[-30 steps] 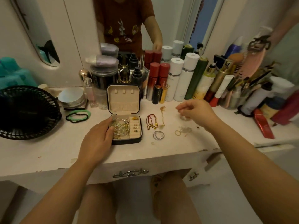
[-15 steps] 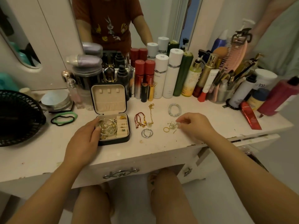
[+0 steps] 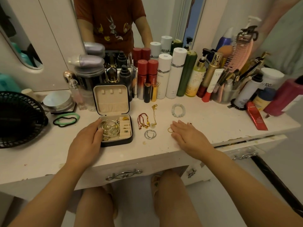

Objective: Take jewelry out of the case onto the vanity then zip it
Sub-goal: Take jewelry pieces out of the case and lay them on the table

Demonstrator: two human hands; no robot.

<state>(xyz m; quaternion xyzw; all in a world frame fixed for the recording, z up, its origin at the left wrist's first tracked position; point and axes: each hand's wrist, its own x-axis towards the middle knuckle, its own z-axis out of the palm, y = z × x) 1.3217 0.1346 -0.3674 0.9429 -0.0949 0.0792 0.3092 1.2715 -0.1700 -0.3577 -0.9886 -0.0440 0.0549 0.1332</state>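
A small black jewelry case [image 3: 114, 141] stands open on the white vanity [image 3: 213, 122], its cream lid upright. Gold and silver bangles [image 3: 109, 128] and small earrings lie inside it. My left hand [image 3: 86, 140] rests on the case's left edge, fingers against it. My right hand [image 3: 186, 135] lies flat and spread on the vanity, covering small pieces beside a gold ring [image 3: 169, 129]. Laid out between the hands are red cord bracelets [image 3: 143, 121], a gold chain necklace [image 3: 154, 114], silver hoops [image 3: 150, 134] and a pale bead bracelet [image 3: 178, 109].
Bottles and sprays [image 3: 164, 76] crowd the back of the vanity below the mirror. A brush cup [image 3: 227, 89] and a red tube [image 3: 256, 117] sit at the right. A black fan [image 3: 18, 118], a round tin [image 3: 57, 100] and hair ties [image 3: 66, 120] are at the left.
My right hand has opened from a pinch and now lies flat over the small pieces near the gold ring. The bead bracelet stays on the vanity. My left hand stays at the case.
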